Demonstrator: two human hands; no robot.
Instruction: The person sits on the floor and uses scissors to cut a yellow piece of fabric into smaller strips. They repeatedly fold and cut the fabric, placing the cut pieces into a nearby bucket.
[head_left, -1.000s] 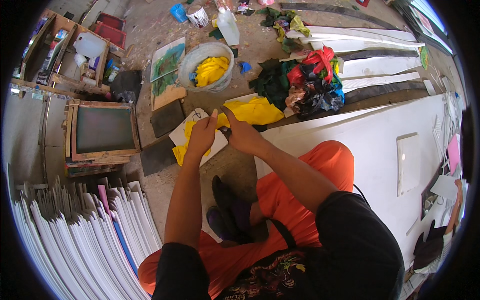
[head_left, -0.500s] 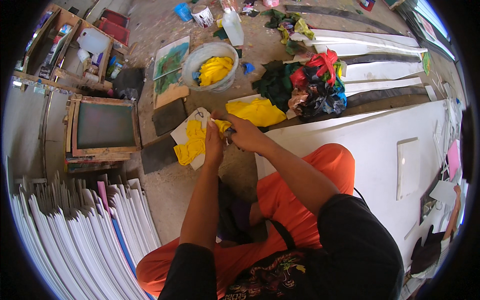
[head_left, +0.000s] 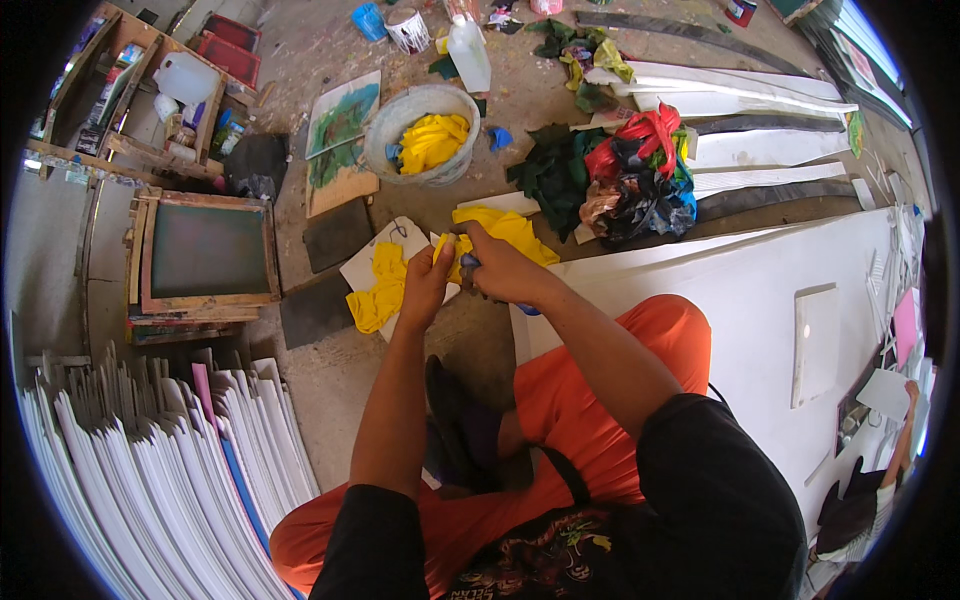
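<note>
Both my hands meet in front of my knees, over a small white board (head_left: 365, 268) on the floor. My left hand (head_left: 427, 287) is closed on a yellow cloth (head_left: 439, 243), with the thumb pointing up. Against it, my right hand (head_left: 508, 272) curls its fingers round a grey-blue thing, mostly hidden, whose kind I cannot make out. A crumpled yellow cloth piece (head_left: 376, 302) lies on the board left of my left hand. Beyond my right hand spreads a larger yellow cloth (head_left: 522, 238). A grey basin (head_left: 376, 128) behind holds more yellow pieces (head_left: 435, 142).
Dark green cloth (head_left: 550, 175) and a bundle of plastic bags (head_left: 640, 190) lie at the back right. A large white sheet (head_left: 720, 300) covers the right side. Left stand wooden frames (head_left: 210, 250) and upright white sheets (head_left: 150, 470). Another person's arm (head_left: 905, 440) shows far right.
My hands have shifted slightly right and my right hand has turned a little. A bit of blue now shows below my right hand. The yellow cloth beyond it is more covered.
</note>
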